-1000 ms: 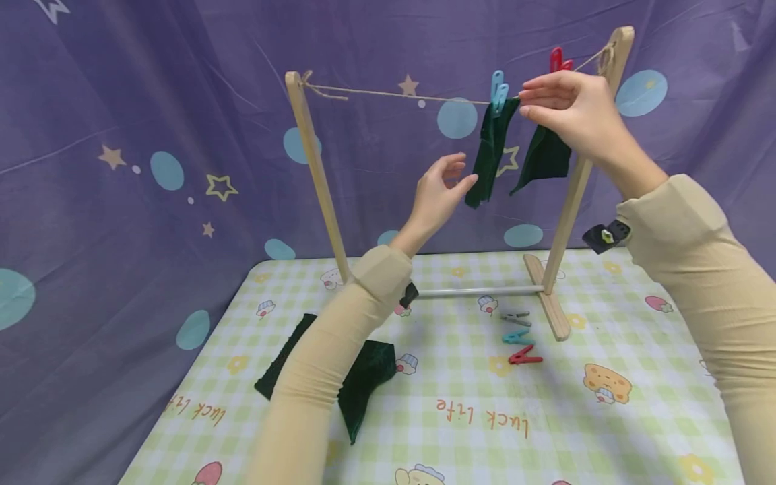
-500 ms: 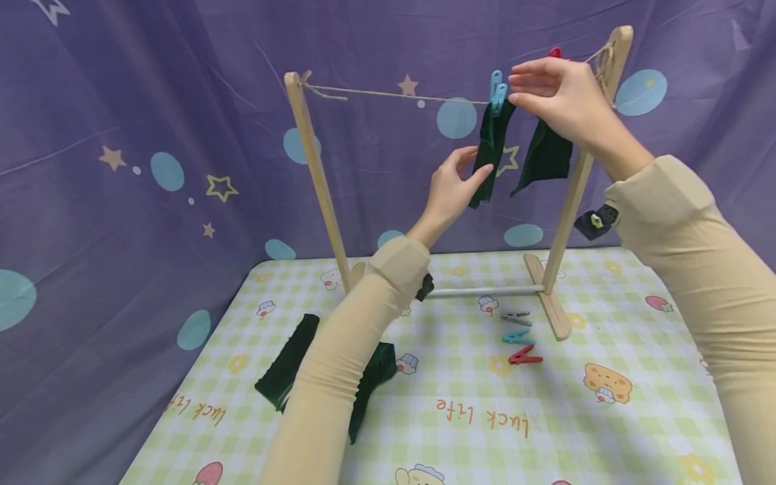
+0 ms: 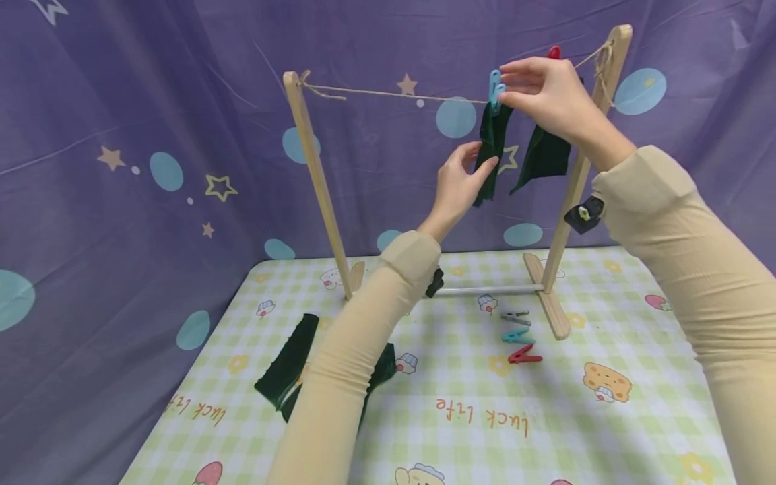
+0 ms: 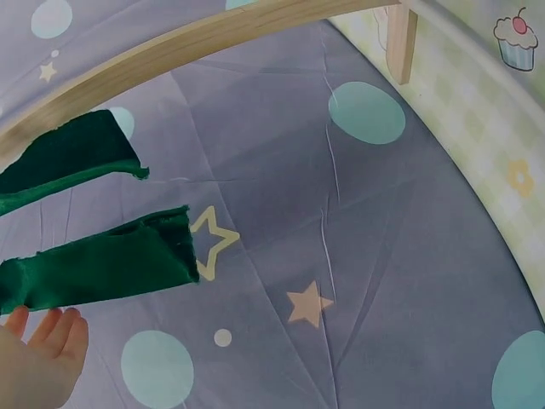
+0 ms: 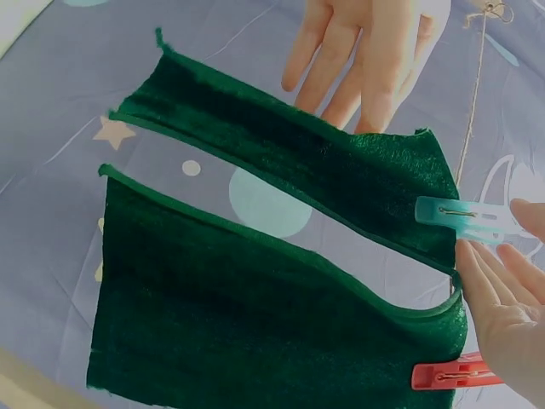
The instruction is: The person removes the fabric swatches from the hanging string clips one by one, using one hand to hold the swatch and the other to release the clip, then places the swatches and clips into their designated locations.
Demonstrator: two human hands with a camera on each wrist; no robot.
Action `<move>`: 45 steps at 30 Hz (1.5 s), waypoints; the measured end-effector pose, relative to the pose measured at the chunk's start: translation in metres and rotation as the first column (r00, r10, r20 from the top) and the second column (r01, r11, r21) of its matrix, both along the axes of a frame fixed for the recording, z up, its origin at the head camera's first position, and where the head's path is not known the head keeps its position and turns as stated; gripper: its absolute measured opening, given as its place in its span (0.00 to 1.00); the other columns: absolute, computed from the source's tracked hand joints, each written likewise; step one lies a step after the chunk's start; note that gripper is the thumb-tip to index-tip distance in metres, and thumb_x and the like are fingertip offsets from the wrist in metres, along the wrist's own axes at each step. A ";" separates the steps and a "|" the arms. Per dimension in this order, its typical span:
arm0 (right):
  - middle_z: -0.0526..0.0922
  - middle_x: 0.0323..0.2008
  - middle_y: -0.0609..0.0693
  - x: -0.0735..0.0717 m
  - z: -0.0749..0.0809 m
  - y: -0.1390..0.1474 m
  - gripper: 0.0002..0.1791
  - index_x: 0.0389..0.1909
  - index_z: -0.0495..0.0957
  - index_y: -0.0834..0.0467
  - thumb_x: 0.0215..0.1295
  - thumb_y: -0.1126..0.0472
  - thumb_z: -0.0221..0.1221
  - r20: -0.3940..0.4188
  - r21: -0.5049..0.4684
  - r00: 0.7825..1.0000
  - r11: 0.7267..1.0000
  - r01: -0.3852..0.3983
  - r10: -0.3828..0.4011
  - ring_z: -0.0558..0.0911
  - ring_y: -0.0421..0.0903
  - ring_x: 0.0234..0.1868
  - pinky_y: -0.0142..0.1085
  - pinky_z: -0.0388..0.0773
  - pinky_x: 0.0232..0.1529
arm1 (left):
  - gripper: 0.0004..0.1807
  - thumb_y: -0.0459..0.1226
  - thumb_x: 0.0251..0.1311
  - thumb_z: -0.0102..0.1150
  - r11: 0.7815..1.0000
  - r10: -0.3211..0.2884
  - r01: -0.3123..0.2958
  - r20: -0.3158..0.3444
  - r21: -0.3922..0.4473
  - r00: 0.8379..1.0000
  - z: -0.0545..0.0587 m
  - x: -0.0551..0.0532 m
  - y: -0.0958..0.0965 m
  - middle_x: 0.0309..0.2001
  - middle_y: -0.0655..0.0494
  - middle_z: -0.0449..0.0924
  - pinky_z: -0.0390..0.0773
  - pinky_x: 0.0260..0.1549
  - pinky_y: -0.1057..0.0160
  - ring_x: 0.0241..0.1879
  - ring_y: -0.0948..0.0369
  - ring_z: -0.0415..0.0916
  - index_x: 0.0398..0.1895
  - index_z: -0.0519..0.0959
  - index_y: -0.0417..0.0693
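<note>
In the head view, a dark green cloth strip hangs from a twine line under a light blue clothespin. My left hand is at the strip's left edge, thumb in front; in the left wrist view its fingertips reach the cloth's lower edge. My right hand is up beside the blue clothespin, thumb and fingers spread around its right side. The right wrist view shows these fingers next to the pin, not visibly squeezing it. A wider green cloth hangs to the right under a red clothespin.
The twine runs between two wooden posts joined by a white bar. Grey, blue and red clothespins lie on the checked tablecloth. More green cloth lies at left, partly behind my sleeve.
My left hand has moved right and up to the hanging strip's edge. My right hand has shifted left, to the blue clothespin. The strip's lower end has swung slightly right.
</note>
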State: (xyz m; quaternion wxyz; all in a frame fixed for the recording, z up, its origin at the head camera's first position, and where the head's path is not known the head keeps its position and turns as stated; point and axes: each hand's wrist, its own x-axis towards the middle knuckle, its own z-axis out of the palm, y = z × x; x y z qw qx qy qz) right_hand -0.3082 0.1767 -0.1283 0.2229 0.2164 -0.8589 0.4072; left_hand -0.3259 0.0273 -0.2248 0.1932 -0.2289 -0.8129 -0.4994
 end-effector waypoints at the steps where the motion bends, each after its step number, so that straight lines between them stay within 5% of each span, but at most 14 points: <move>1: 0.69 0.57 0.57 0.000 0.000 0.000 0.25 0.59 0.66 0.60 0.61 0.56 0.54 0.002 -0.003 1.000 1.000 0.001 -0.001 0.71 0.44 0.56 0.35 0.66 0.55 | 0.24 0.45 0.58 0.54 1.000 0.007 -0.007 0.002 0.007 1.000 0.000 0.000 0.001 0.54 0.55 0.70 0.67 0.48 0.72 0.53 0.64 0.67 0.56 0.67 0.45; 9: 0.70 0.57 0.55 -0.002 0.000 -0.005 0.25 0.59 0.66 0.58 0.60 0.57 0.54 0.037 -0.073 0.999 0.997 -0.001 0.004 0.70 0.44 0.56 0.36 0.63 0.57 | 0.21 0.44 0.56 0.56 0.992 0.070 -0.070 0.005 0.107 0.998 0.003 -0.005 0.005 0.49 0.55 0.74 0.69 0.44 0.75 0.49 0.63 0.70 0.51 0.72 0.44; 16: 0.70 0.56 0.55 -0.001 0.000 -0.005 0.25 0.59 0.66 0.56 0.60 0.55 0.55 0.046 -0.067 0.999 0.998 0.009 -0.006 0.70 0.43 0.56 0.36 0.62 0.58 | 0.11 0.38 0.56 0.57 0.977 0.126 -0.119 -0.027 0.178 0.992 0.005 -0.007 0.002 0.35 0.51 0.81 0.71 0.30 0.78 0.33 0.65 0.77 0.37 0.78 0.39; 24: 0.75 0.50 0.53 -0.001 -0.003 -0.003 0.25 0.57 0.69 0.56 0.58 0.54 0.57 0.047 -0.067 0.999 0.998 0.008 -0.005 0.75 0.39 0.47 0.36 0.66 0.55 | 0.09 0.35 0.56 0.56 0.973 0.122 -0.104 -0.073 0.206 0.990 0.004 -0.003 -0.005 0.32 0.49 0.81 0.71 0.27 0.76 0.29 0.63 0.76 0.35 0.78 0.37; 31: 0.77 0.28 0.36 0.001 -0.006 -0.003 0.18 0.42 0.78 0.63 0.51 0.58 0.63 -0.047 -0.182 0.998 0.983 0.020 -0.029 0.76 0.31 0.30 0.23 0.71 0.37 | 0.09 0.35 0.57 0.55 0.977 0.091 -0.078 -0.060 0.196 0.994 0.003 0.003 -0.010 0.31 0.48 0.82 0.70 0.23 0.75 0.26 0.61 0.76 0.36 0.77 0.37; 35: 0.77 0.25 0.35 0.001 -0.005 -0.002 0.12 0.35 0.80 0.61 0.50 0.59 0.63 -0.104 -0.259 0.993 0.966 0.018 -0.047 0.77 0.31 0.28 0.22 0.68 0.31 | 0.08 0.35 0.57 0.56 0.977 0.075 -0.061 -0.057 0.206 0.996 0.007 0.006 -0.011 0.29 0.49 0.82 0.70 0.19 0.73 0.21 0.61 0.74 0.35 0.78 0.38; 42: 0.81 0.26 0.41 0.003 -0.003 0.002 0.10 0.32 0.82 0.60 0.47 0.62 0.65 -0.108 -0.470 0.994 0.881 -0.061 0.011 0.80 0.34 0.28 0.24 0.73 0.40 | 0.10 0.34 0.57 0.56 0.986 0.045 -0.041 -0.022 0.163 0.999 0.005 0.011 -0.015 0.33 0.48 0.81 0.73 0.22 0.73 0.25 0.62 0.77 0.39 0.78 0.37; 45: 0.82 0.26 0.45 0.006 -0.001 0.005 0.08 0.29 0.82 0.62 0.44 0.66 0.66 -0.126 -0.590 0.988 0.793 -0.148 0.091 0.81 0.37 0.27 0.25 0.73 0.41 | 0.12 0.35 0.57 0.55 0.994 0.038 -0.036 -0.012 0.107 0.999 0.001 0.013 -0.020 0.36 0.47 0.81 0.74 0.28 0.73 0.32 0.62 0.78 0.43 0.77 0.38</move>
